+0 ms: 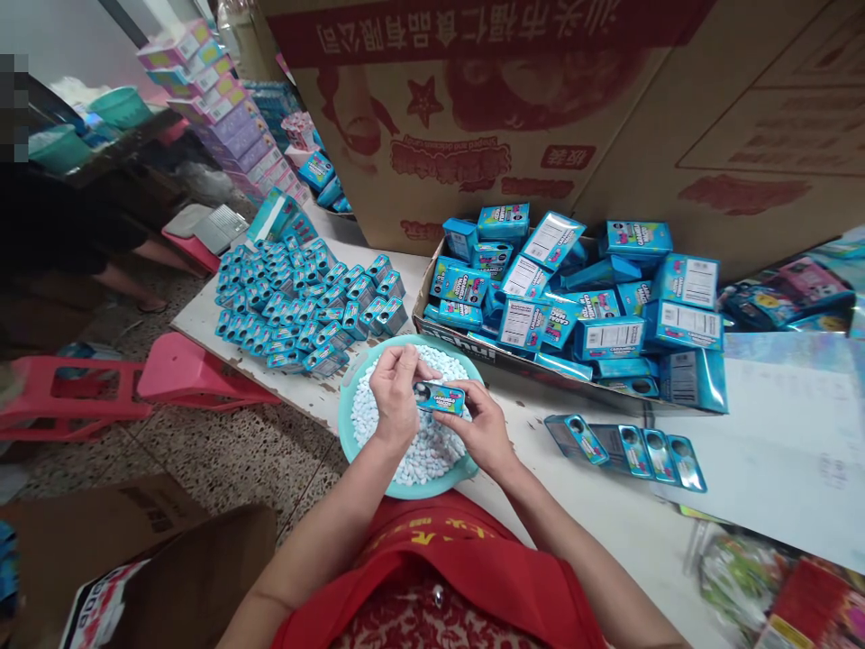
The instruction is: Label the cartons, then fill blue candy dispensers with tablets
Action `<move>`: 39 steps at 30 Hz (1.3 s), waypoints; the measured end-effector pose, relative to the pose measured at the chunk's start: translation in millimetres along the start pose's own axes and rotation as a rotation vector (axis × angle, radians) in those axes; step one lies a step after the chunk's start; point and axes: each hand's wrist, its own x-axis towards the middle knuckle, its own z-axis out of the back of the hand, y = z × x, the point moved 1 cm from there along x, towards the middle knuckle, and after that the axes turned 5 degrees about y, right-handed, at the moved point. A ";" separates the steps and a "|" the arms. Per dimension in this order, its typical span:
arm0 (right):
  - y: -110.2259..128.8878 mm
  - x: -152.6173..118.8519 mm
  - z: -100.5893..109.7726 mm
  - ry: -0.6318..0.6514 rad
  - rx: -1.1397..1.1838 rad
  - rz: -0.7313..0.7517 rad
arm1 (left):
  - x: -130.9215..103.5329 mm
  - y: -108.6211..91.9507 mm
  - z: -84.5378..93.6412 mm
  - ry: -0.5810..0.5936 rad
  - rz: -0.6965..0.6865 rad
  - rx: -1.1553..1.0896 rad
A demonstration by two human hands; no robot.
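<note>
My right hand grips a small blue candy box between thumb and fingers, its end with a dark round hole turned left. My left hand is at that end, fingers curled together; what they hold, if anything, is hidden. Both hands are above a turquoise basin filled with small pale candies. Several similar boxes lie in a row on the table to the right, holes facing me. Many more boxes stand packed together on the table at the left, most with round holes showing.
Behind the basin, an open carton is heaped with blue boxes. A large brown carton rises behind it. Pink stools stand on the floor at left, near another person's legs. Bagged items lie at the lower right.
</note>
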 end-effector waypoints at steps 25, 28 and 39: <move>-11.7 -8.2 39.8 -0.076 0.192 -0.189 | 25.8 98.4 68.2 0.193 0.412 0.744; -1.5 -7.1 41.2 -0.082 0.025 -0.120 | 31.2 83.4 69.7 0.165 0.470 0.511; 13.3 -1.3 0.5 0.098 -0.318 0.081 | 21.9 6.1 26.1 0.080 0.262 -0.269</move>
